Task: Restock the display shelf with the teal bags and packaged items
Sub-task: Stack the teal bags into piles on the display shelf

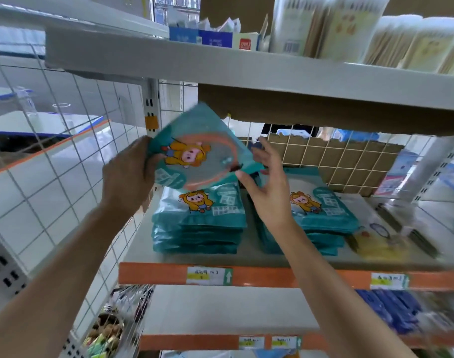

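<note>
The bag (195,151), teal with a cartoon figure in an orange ring, hangs tilted in the air above the middle shelf (251,250), just over the left stack (197,223) of like bags. The left hand (128,177) has its grip closed round the bag's left edge, fingers curled behind it. The right hand (268,187) has a loose, wide grip that holds nothing, fingers spread and straight at the bag's lower right corner; whether the thumb touches it I cannot tell.

A second teal stack (321,218) lies just beside the first, with a yellow pack (375,241) flat to its right. The shelf is grey with an orange front edge (272,277) that bears a price label (208,276). A wire grid (337,156) backed by cardboard (349,166) closes the rear; another grid (53,177) forms the left side, with white tiles behind it. The upper shelf (246,71) carries blue boxes (202,37) and blurred pale packs (324,29). The lower shelf (220,308) holds blue packs (391,313).
</note>
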Demonstrator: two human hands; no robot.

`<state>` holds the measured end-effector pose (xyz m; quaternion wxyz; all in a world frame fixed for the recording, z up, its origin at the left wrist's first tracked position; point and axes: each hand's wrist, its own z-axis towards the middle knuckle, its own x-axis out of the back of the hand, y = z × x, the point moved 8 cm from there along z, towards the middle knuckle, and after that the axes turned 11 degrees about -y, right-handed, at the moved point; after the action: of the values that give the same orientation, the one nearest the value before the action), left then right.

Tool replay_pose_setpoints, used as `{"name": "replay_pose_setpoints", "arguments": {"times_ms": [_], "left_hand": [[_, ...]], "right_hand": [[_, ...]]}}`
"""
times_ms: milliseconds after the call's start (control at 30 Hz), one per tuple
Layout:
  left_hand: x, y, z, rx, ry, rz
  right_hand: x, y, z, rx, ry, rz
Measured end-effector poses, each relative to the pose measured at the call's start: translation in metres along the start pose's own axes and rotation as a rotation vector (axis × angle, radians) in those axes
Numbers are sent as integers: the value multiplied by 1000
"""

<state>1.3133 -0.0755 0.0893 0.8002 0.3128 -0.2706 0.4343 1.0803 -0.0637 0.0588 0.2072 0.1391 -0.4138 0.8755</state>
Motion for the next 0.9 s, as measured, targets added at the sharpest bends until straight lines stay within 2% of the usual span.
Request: {"name": "replay_pose_setpoints", "arguments": {"times_ms": [100,167,267,333,400,533,733,833,900], "left_hand": [[12,-21,4,115,54,-120],[10,-34,4,155,21,-267],[0,-48,-4,269,-42,-548],[-10,-51,-12,340,-75,-734],[-17,-50,-19,390,-79,-843],[-31,-52,-29,483,-60,-975],[-56,-55,-42,568,-95,-1108],[-59,-51,-42,500,-184,-1150],[-56,-49,-38,404,-233,-1201]], "right_hand": [[9,11,-4,-66,28,-8],[11,25,-6,-182,32,43],[-1,42,-7,-339,-53,326],[-20,42,-9,-366,-191,502],[-35,40,-13,-351,-284,517],[-42,50,-22,-417,-229,678],[-46,57,-37,-517,-155,593],[-32,53,-31,-478,-51,534],[-22,50,-25,-449,-46,484]]}}
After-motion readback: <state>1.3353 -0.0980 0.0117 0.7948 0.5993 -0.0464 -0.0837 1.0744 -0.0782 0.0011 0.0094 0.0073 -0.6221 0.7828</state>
